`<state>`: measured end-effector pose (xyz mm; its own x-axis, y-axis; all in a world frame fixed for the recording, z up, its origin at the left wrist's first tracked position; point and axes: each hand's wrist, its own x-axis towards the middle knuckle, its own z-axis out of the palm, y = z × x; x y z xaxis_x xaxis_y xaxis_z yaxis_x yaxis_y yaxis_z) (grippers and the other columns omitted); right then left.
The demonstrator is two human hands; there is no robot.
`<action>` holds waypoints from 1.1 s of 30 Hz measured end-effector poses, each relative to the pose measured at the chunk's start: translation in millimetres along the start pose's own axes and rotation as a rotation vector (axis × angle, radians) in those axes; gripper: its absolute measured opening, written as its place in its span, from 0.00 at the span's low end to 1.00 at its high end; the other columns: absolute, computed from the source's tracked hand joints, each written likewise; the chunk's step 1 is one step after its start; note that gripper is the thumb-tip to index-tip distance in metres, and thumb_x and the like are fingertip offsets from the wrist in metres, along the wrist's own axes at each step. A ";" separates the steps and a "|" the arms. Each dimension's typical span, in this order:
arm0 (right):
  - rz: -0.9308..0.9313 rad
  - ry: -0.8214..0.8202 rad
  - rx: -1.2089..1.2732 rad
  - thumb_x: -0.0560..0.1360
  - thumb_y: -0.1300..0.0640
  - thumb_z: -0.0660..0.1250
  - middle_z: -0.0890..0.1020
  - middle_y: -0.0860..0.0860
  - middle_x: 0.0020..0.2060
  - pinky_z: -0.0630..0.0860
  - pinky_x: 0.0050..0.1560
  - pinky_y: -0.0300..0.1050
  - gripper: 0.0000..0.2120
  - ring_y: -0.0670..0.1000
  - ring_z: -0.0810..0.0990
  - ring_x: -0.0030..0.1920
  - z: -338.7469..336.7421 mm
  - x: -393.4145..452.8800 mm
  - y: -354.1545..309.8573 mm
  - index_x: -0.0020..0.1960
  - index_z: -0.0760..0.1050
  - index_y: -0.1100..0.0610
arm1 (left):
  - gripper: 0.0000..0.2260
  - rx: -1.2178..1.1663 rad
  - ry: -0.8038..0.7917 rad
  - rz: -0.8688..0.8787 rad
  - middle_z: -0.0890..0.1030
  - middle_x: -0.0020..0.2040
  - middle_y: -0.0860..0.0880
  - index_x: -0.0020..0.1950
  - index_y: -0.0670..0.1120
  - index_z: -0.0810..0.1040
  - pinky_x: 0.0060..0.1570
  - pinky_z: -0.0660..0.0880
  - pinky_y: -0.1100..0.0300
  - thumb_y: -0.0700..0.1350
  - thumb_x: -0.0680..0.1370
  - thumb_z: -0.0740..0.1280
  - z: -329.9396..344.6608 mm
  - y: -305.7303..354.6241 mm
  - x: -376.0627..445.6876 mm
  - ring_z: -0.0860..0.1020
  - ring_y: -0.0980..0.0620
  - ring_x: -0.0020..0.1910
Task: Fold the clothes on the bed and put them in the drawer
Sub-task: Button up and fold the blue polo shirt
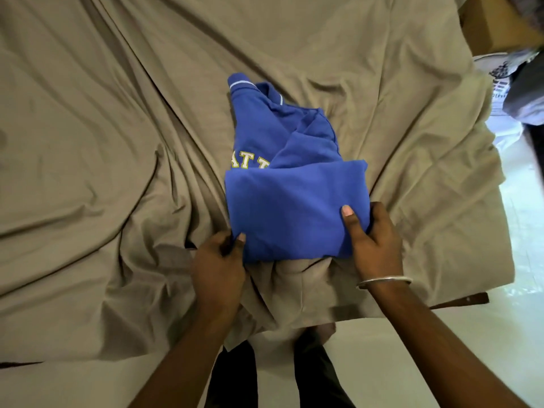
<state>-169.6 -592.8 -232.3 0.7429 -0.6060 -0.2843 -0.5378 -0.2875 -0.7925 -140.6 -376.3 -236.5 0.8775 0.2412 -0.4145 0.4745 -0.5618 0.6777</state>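
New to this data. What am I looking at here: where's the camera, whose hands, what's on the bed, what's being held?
There is no robot here: a person works with bare hands. The single picture comes from a wide-angle camera worn on the person's head, looking forward and down, so the arms enter from the bottom edge. The surface is a bed covered by a wrinkled tan sheet. On it lies a blue shirt with pale lettering, partly folded. The left hand pinches the shirt's near left corner; the right hand, with a metal bangle on the wrist, grips the near right edge, thumb on top. At the upper right stands a cardboard box. No drawer is in view.
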 end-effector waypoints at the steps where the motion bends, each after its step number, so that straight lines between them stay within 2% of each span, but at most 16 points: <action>1: 0.011 0.015 0.043 0.72 0.40 0.67 0.78 0.46 0.34 0.70 0.35 0.35 0.19 0.41 0.76 0.34 -2.6 -6.2 -3.6 0.45 0.71 0.57 | 0.09 0.022 0.002 -0.006 0.85 0.44 0.46 0.49 0.45 0.82 0.44 0.77 0.50 0.50 0.79 0.68 -4.1 -1.2 -5.9 0.82 0.45 0.43; 5: 0.243 -0.119 0.191 0.72 0.51 0.74 0.83 0.54 0.42 0.79 0.43 0.52 0.16 0.55 0.82 0.41 -19.4 -31.6 -4.5 0.53 0.70 0.47 | 0.07 0.007 0.013 -0.119 0.81 0.45 0.43 0.51 0.42 0.77 0.42 0.70 0.54 0.46 0.81 0.64 -31.6 -4.8 -41.4 0.80 0.41 0.46; 7: 0.425 -0.246 0.309 0.75 0.59 0.71 0.83 0.57 0.45 0.79 0.38 0.49 0.12 0.58 0.82 0.41 -36.2 -39.3 -6.2 0.51 0.69 0.49 | 0.03 -0.106 -0.050 -0.222 0.81 0.45 0.44 0.52 0.48 0.76 0.38 0.72 0.54 0.43 0.79 0.67 -48.4 -1.9 -50.7 0.81 0.40 0.43; 8: 0.529 -0.311 0.399 0.76 0.61 0.69 0.83 0.57 0.43 0.78 0.31 0.44 0.10 0.57 0.82 0.37 -43.7 -40.4 -8.1 0.49 0.70 0.51 | 0.06 -0.181 -0.061 -0.288 0.81 0.43 0.44 0.51 0.52 0.74 0.33 0.73 0.55 0.41 0.79 0.68 -57.1 3.8 -50.1 0.81 0.41 0.37; 10: 0.694 -0.410 0.535 0.77 0.60 0.64 0.83 0.54 0.35 0.72 0.21 0.39 0.06 0.52 0.80 0.27 -56.7 -39.4 -16.8 0.44 0.74 0.51 | 0.09 -0.332 -0.071 -0.391 0.80 0.39 0.42 0.51 0.53 0.73 0.20 0.68 0.61 0.40 0.78 0.68 -70.7 21.3 -44.0 0.76 0.50 0.23; 11: 0.746 -0.429 0.585 0.77 0.58 0.62 0.83 0.52 0.33 0.71 0.19 0.37 0.09 0.50 0.79 0.24 -59.6 -35.7 -22.5 0.40 0.78 0.52 | 0.08 -0.391 -0.076 -0.376 0.80 0.37 0.42 0.52 0.52 0.75 0.18 0.67 0.63 0.39 0.79 0.67 -74.5 31.8 -38.8 0.74 0.53 0.21; 14: 0.827 -0.350 0.722 0.79 0.50 0.58 0.81 0.53 0.27 0.72 0.18 0.34 0.20 0.47 0.76 0.19 -53.8 -11.9 -43.8 0.40 0.81 0.60 | 0.07 -0.578 -0.125 -0.309 0.82 0.34 0.48 0.49 0.46 0.78 0.25 0.74 0.65 0.39 0.81 0.61 -71.3 78.1 -6.3 0.78 0.56 0.26; 17: 0.737 -0.232 0.596 0.77 0.41 0.60 0.75 0.53 0.28 0.74 0.22 0.38 0.19 0.50 0.74 0.22 -30.4 19.8 -57.3 0.44 0.75 0.58 | 0.07 -0.737 -0.145 -0.277 0.83 0.38 0.48 0.48 0.45 0.79 0.39 0.80 0.61 0.44 0.82 0.63 -42.6 108.9 50.9 0.82 0.56 0.34; 19: 0.534 -0.105 0.218 0.69 0.32 0.60 0.79 0.55 0.34 0.81 0.42 0.50 0.26 0.57 0.78 0.35 -11.5 38.6 -51.0 0.41 0.77 0.56 | 0.11 -0.435 -0.094 -0.089 0.82 0.47 0.48 0.58 0.46 0.77 0.51 0.76 0.56 0.49 0.79 0.66 -17.7 107.0 76.7 0.81 0.52 0.44; 20: 0.427 -0.035 0.069 0.70 0.31 0.59 0.82 0.59 0.41 0.78 0.52 0.54 0.30 0.61 0.79 0.44 -3.4 44.8 -48.2 0.43 0.80 0.58 | 0.15 -0.201 -0.059 0.025 0.81 0.53 0.47 0.63 0.45 0.75 0.55 0.73 0.57 0.50 0.79 0.67 -5.1 97.4 82.8 0.79 0.49 0.51; 21: 0.337 -0.008 -0.040 0.73 0.31 0.56 0.82 0.63 0.47 0.74 0.55 0.53 0.33 0.63 0.79 0.49 4.4 47.5 -45.7 0.48 0.81 0.60 | 0.18 -0.013 -0.014 0.111 0.79 0.59 0.45 0.65 0.44 0.73 0.57 0.70 0.56 0.51 0.79 0.66 6.9 82.4 84.3 0.77 0.46 0.57; 23: 0.208 -0.005 -0.189 0.74 0.29 0.48 0.80 0.66 0.51 0.69 0.51 0.51 0.40 0.65 0.76 0.53 26.5 46.8 -37.2 0.55 0.79 0.63 | 0.21 0.157 0.037 0.212 0.76 0.63 0.41 0.68 0.41 0.71 0.58 0.68 0.52 0.54 0.81 0.63 22.1 56.9 77.1 0.72 0.41 0.63; 25: 0.118 0.151 -0.244 0.76 0.31 0.55 0.78 0.65 0.51 0.69 0.51 0.53 0.36 0.65 0.75 0.53 51.0 39.2 -30.4 0.54 0.74 0.65 | 0.25 0.216 0.058 0.275 0.76 0.62 0.41 0.70 0.41 0.70 0.57 0.71 0.49 0.58 0.82 0.56 32.4 36.5 72.1 0.73 0.40 0.62; 27: 0.055 0.281 -0.204 0.78 0.36 0.59 0.77 0.62 0.47 0.65 0.42 0.50 0.28 0.63 0.75 0.47 67.5 26.6 -23.7 0.50 0.71 0.63 | 0.29 0.205 0.081 0.317 0.76 0.59 0.41 0.71 0.42 0.70 0.56 0.72 0.48 0.61 0.81 0.49 35.4 25.6 73.9 0.74 0.41 0.59; 30: -0.041 0.344 -0.040 0.76 0.36 0.53 0.73 0.51 0.34 0.56 0.36 0.45 0.25 0.52 0.67 0.35 70.1 14.5 -10.3 0.43 0.67 0.59 | 0.31 0.136 0.075 0.352 0.76 0.58 0.42 0.71 0.42 0.70 0.54 0.73 0.49 0.62 0.81 0.46 36.2 15.0 79.4 0.74 0.42 0.57; 33: -0.070 0.351 0.007 0.77 0.38 0.51 0.73 0.52 0.34 0.56 0.36 0.46 0.27 0.58 0.70 0.35 67.8 2.9 7.1 0.45 0.70 0.64 | 0.29 0.226 0.014 0.369 0.73 0.62 0.43 0.76 0.44 0.65 0.53 0.71 0.49 0.59 0.83 0.47 34.7 11.3 86.3 0.74 0.41 0.58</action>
<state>-144.3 -546.4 -275.3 0.5952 -0.8031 -0.0273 -0.4864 -0.3331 -0.8077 -61.9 -389.3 -285.7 0.9870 0.0013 -0.1604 0.1032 -0.7711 0.6283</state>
